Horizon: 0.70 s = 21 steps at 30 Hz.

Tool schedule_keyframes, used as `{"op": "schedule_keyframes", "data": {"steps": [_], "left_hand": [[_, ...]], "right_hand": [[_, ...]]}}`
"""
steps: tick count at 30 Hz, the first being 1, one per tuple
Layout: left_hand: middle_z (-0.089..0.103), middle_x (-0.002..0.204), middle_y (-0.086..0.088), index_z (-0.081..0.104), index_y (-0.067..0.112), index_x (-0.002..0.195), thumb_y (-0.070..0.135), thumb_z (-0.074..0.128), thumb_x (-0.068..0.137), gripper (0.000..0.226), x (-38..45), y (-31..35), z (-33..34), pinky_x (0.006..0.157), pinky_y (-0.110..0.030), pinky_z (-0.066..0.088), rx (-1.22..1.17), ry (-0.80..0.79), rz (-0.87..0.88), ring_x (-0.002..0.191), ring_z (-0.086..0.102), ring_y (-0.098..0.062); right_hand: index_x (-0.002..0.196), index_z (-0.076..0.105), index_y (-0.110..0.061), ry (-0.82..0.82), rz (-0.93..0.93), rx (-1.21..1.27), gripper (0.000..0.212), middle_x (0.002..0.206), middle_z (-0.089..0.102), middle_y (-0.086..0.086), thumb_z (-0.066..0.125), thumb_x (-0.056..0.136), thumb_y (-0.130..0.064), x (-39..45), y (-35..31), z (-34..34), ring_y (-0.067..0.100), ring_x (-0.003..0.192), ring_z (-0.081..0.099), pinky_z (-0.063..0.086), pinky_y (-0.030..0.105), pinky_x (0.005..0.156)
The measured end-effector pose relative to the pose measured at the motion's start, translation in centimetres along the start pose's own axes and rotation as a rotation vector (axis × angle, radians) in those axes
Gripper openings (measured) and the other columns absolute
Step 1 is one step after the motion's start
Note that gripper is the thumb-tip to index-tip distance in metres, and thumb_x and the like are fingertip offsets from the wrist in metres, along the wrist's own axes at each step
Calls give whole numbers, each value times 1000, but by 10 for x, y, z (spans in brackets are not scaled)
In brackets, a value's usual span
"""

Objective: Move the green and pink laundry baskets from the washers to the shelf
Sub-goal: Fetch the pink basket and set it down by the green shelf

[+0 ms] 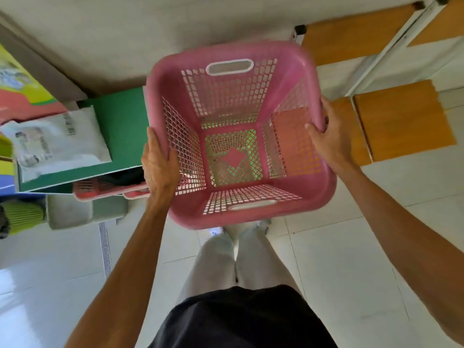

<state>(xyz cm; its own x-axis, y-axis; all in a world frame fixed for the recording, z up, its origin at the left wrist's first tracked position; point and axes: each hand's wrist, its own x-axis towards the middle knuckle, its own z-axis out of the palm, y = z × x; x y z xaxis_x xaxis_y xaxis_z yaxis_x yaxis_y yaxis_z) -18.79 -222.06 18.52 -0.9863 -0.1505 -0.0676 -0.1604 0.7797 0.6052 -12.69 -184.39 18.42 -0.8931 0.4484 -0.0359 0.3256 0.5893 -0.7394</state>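
I hold an empty pink laundry basket point(311, 79) in front of my waist, seen from above. My left hand point(160, 167) grips its left rim and my right hand point(329, 141) grips its right rim. The basket has lattice walls and two white handle slots. Green shows through the holes in its floor; I cannot tell whether that is the green basket. A shelf with orange wooden boards point(401, 121) and a white metal frame stands just right of the basket.
A green board point(120, 126) with a white packet point(57, 141) lies at the left, over a red lattice crate point(100, 189). Colourful boxes sit at the far left. White floor tiles spread below, and a pale wall runs behind.
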Motion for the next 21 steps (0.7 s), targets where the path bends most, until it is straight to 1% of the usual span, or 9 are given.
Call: {"op": "schedule_keyframes", "data": {"steps": [2, 5, 7, 10, 12, 15, 17, 19, 21], "left_hand": [[58, 130, -16, 22, 9, 156, 21, 57, 96, 71, 4, -9, 21, 89, -53, 54, 11, 1, 14, 110, 59, -33], [56, 133, -17, 20, 9, 157, 22, 54, 98, 69, 9, -29, 52, 87, -54, 54, 65, -16, 5, 112, 59, -34], [55, 136, -19, 20, 8, 157, 22, 53, 99, 68, 11, -43, 72, 88, -55, 52, 122, -7, -26, 114, 58, -37], [56, 136, -23, 22, 6, 156, 19, 53, 99, 66, 15, -60, 101, 89, -55, 51, 143, 23, -33, 113, 59, -41], [54, 139, -24, 21, 7, 157, 20, 52, 100, 66, 19, -70, 120, 88, -56, 52, 169, 24, -54, 113, 59, -43], [49, 144, -24, 19, 7, 157, 19, 49, 102, 64, 20, -86, 151, 88, -59, 51, 163, 22, -81, 117, 56, -45], [47, 144, -26, 19, 4, 157, 16, 48, 102, 63, 22, -98, 174, 89, -58, 50, 152, 7, -68, 119, 54, -46], [41, 149, -26, 18, 1, 156, 10, 48, 101, 63, 28, -113, 196, 89, -58, 51, 161, -17, -59, 122, 53, -48], [33, 155, -24, 17, 2, 157, 8, 48, 100, 65, 37, -128, 214, 88, -60, 51, 181, -42, -56, 125, 51, -49]], "right_hand": [[156, 33, -25, -7, 4, -43, 70, 142, 57, -6, 64, 94, -33, 5, 19, 14, 9, 118, 61, 52, 30, 99], [157, 29, -23, -19, -25, -107, 70, 137, 60, -1, 60, 96, -37, 11, 50, 40, 10, 104, 63, 50, 20, 83], [158, 27, -22, -27, -55, -146, 70, 133, 61, 4, 59, 98, -38, 15, 70, 62, 13, 101, 63, 51, 23, 79], [158, 27, -18, -13, -66, -187, 70, 137, 58, 10, 57, 99, -38, 17, 102, 94, 26, 113, 62, 55, 37, 89], [158, 28, -15, 3, -78, -231, 69, 140, 56, 14, 56, 100, -37, 22, 125, 115, 30, 118, 59, 51, 38, 92], [158, 28, -14, 5, -78, -266, 67, 137, 56, 18, 55, 101, -37, 34, 156, 142, 35, 117, 58, 51, 42, 89], [157, 28, -14, 9, -92, -295, 67, 133, 57, 19, 55, 101, -38, 42, 174, 159, 34, 113, 59, 52, 39, 84], [156, 30, -10, 12, -118, -326, 66, 129, 59, 20, 56, 101, -34, 51, 191, 176, 34, 107, 60, 48, 31, 77], [157, 29, -9, -11, -134, -356, 65, 128, 59, 20, 55, 101, -32, 59, 202, 194, 35, 104, 62, 49, 31, 75]]}}
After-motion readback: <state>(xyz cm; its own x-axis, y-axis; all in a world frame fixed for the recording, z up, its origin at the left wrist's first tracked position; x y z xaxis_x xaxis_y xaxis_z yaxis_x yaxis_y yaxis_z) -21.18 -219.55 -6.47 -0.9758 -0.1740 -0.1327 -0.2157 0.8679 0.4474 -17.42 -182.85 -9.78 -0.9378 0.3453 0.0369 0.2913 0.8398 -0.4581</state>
